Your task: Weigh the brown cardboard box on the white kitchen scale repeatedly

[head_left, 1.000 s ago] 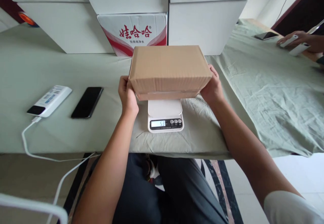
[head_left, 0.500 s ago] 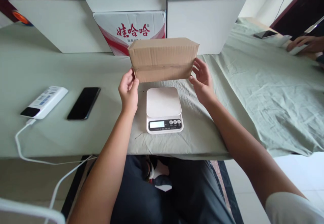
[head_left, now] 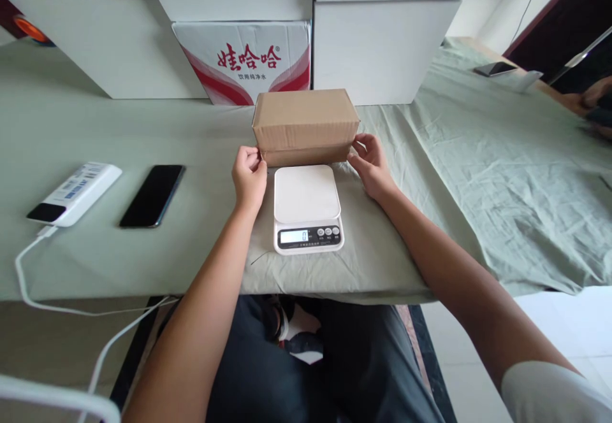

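Observation:
Between my two hands is a brown cardboard box (head_left: 306, 127), just behind a white digital kitchen scale (head_left: 306, 195). My left hand (head_left: 249, 178) grips the box's lower left corner with thumb and fingers. At the lower right corner, my right hand (head_left: 373, 165) holds it in the same way. The box looks level, low down at the cloth; whether its underside fully rests there is hidden. Nothing lies on the scale's platform, and its lit display (head_left: 293, 236) reads 0.
A black smartphone (head_left: 153, 196) and a white device (head_left: 74, 195) with a cable lie at left. White boxes (head_left: 382, 53) and a red-and-white printed carton (head_left: 243, 60) line the back. Another person's hand (head_left: 595, 95) is at the far right, near another phone (head_left: 495, 69).
The cardboard box has come down and tipped back, so more of its top shows. Both my hands moved down with it, still holding. The other person's hand shifted right.

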The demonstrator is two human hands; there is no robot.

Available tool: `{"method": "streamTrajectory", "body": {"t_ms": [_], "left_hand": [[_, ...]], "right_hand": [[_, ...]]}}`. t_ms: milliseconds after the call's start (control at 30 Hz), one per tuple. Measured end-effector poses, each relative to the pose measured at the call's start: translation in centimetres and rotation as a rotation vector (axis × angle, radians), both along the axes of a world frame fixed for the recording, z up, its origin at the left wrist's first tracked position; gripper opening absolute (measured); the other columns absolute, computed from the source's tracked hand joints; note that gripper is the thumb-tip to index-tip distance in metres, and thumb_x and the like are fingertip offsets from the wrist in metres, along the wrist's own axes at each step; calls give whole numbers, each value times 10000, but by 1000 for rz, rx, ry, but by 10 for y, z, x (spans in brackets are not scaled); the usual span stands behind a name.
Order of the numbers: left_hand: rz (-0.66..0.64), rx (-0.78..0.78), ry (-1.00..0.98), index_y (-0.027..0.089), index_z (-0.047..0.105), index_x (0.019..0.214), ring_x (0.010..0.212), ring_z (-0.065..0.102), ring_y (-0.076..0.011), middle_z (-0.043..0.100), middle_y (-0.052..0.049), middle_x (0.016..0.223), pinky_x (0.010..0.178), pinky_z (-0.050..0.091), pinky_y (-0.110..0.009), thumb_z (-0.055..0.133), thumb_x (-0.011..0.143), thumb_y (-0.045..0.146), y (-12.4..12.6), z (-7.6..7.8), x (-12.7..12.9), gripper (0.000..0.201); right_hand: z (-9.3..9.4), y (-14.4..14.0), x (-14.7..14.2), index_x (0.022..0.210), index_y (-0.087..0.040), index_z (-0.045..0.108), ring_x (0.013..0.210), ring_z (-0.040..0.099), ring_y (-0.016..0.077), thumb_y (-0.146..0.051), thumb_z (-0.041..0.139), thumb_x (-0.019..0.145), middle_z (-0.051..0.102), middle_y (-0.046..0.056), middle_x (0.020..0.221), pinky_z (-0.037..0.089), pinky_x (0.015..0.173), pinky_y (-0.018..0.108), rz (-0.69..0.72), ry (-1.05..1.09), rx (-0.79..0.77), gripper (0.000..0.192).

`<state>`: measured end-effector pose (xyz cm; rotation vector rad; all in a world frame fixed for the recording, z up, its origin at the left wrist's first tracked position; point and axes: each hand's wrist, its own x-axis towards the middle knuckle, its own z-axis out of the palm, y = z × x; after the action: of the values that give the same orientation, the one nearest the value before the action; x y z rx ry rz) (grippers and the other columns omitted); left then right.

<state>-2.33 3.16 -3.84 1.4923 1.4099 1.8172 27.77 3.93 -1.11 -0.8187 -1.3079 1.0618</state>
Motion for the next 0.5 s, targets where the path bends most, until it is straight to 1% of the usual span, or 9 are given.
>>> {"method": "streamTrajectory", "body": {"t_ms": [100,200,233,300,367,400,433,500], "left_hand": [[16,-35,7,206,562,984,872,807,-203,750,-32,891,963,658,-418,681,826,165,-3,2,1,202],[22,-73,6,218,546,993,899,812,-222,752,-35,889,979,653,-439,708,834,180,-4,2,2,229],[26,-77,1,223,544,1029,953,817,-237,770,-52,942,1005,645,-455,718,838,188,-4,2,2,261],[47,-50,-27,240,526,1139,1160,796,-270,789,-113,1154,1092,608,-484,723,855,207,-4,1,-1,347],[84,1,-69,264,489,1251,1401,691,-281,725,-163,1398,1191,542,-496,703,889,241,-2,-2,-5,421],[99,17,-86,273,471,1292,1486,627,-278,682,-174,1480,1228,508,-496,687,907,263,0,-4,-7,441],[109,23,-99,279,459,1324,1538,576,-273,649,-178,1529,1254,482,-494,671,922,284,2,-7,-10,455],[113,19,-116,286,449,1375,1578,529,-267,616,-172,1578,1280,452,-489,646,939,319,7,-13,-14,480]], "right_hand": [[-3,0,-3,1078,-340,558,1412,574,252,-699,916,653,656,10,1324,561,1194,492,-19,-15,6,662],[-6,0,-2,1075,-322,555,1402,586,256,-652,908,678,653,21,1307,520,1239,506,-46,-41,19,626],[-7,1,0,1090,-320,559,1420,576,258,-629,898,697,643,27,1322,496,1263,512,-82,-51,29,604],[-10,2,6,1158,-329,564,1496,521,262,-596,844,758,604,38,1392,438,1311,526,-209,-60,68,556],[-12,4,14,1254,-354,553,1583,437,262,-587,753,832,549,39,1480,380,1344,543,-354,-46,112,522],[-14,6,18,1291,-366,546,1612,406,262,-590,710,858,527,36,1511,360,1352,552,-407,-33,124,515],[-15,7,21,1315,-373,544,1626,393,264,-599,675,873,516,32,1530,349,1357,558,-440,-19,125,514],[-18,10,24,1335,-377,551,1629,403,263,-631,643,876,514,25,1551,344,1361,555,-449,4,105,532]]}}
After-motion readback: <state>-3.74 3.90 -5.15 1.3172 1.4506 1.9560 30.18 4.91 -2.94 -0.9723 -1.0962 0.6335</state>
